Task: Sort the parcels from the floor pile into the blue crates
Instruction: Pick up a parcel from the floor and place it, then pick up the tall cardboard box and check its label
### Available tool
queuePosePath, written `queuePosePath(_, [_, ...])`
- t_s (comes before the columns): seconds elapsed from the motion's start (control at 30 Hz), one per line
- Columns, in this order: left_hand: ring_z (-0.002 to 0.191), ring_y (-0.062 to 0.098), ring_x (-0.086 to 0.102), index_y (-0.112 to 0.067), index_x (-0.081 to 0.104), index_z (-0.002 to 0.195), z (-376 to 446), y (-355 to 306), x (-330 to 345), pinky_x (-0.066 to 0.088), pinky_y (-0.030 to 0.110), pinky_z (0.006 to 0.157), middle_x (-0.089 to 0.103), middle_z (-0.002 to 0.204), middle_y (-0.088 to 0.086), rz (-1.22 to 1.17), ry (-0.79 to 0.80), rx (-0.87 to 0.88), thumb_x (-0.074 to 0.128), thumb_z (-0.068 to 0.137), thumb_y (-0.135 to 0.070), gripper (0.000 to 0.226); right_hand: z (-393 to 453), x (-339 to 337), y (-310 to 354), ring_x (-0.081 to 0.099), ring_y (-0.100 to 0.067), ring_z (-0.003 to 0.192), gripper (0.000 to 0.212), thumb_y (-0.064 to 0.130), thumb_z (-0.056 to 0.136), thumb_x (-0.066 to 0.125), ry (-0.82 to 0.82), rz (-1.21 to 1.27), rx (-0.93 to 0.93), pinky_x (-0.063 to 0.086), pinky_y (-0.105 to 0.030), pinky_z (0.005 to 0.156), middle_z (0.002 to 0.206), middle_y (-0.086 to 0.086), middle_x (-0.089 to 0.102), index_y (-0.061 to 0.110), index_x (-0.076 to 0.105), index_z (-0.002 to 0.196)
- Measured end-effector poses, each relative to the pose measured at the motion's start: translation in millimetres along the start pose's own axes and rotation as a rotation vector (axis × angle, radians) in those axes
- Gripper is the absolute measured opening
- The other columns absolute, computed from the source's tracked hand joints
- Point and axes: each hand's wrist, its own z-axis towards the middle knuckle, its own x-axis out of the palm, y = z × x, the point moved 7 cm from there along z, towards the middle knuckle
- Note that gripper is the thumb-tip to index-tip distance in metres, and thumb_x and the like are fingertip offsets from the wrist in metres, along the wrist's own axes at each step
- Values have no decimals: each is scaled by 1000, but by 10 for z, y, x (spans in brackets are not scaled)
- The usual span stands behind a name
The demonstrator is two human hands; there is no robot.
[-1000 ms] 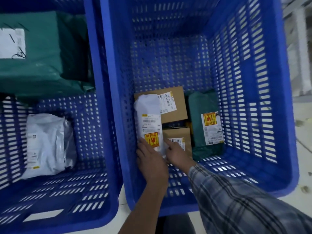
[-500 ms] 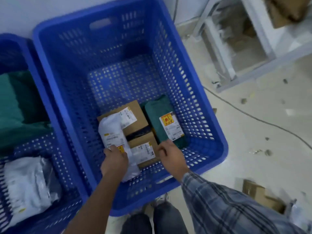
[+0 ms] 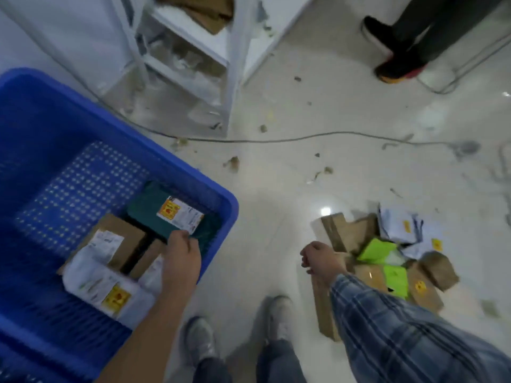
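My right hand (image 3: pixel 322 258), loosely curled and empty, hangs near the floor pile (image 3: pixel 387 261); my left hand (image 3: pixel 181 261), curled, seems empty over the blue crate (image 3: pixel 226 205). I judge the soft mailers light and slippery, best pinched at an edge, boxes gripped across their sides. A floor cable (image 3: pixel 276 140) lies well clear.

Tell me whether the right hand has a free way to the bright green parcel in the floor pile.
Probably yes. The right hand hangs holding nothing beside the pile, and the green parcel lies on top, with only a brown box edge between them.
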Motion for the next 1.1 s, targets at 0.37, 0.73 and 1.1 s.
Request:
queuePosePath(0.37, [104, 37, 58, 3, 46, 115, -941, -146, 1938, 49, 45, 92, 57, 115, 25, 407, 582, -4, 33, 99, -22, 32, -499, -628, -3209, 34, -17, 47, 14, 4, 91, 42, 67, 163, 546, 23, -19, 44, 61, -8, 39, 6, 41, 77])
queuePosePath(0.73, [73, 22, 53, -5, 42, 94, -1838, -326, 3077, 42, 28, 68, 50, 77, 8, 457, 726, -136, 38, 97, -20, 16, -249, -1152, -3658, 47, -24, 71, 17, 10, 91, 45, 56, 334, 513, 37, -30, 64, 78, -11, 52, 9, 50, 75])
queuePosePath(1.1, [82, 27, 57, 0, 44, 129, -2259, -151, 4353, 51, 35, 68, 49, 91, 10, 110, 816, -580, 52, 94, -28, 46, 617, -1196, -3583, 43, -24, 129, 48, 28, 94, 43, 178, -201, 104, 38, -32, 103, 145, -5, 39, 15, 39, 140])
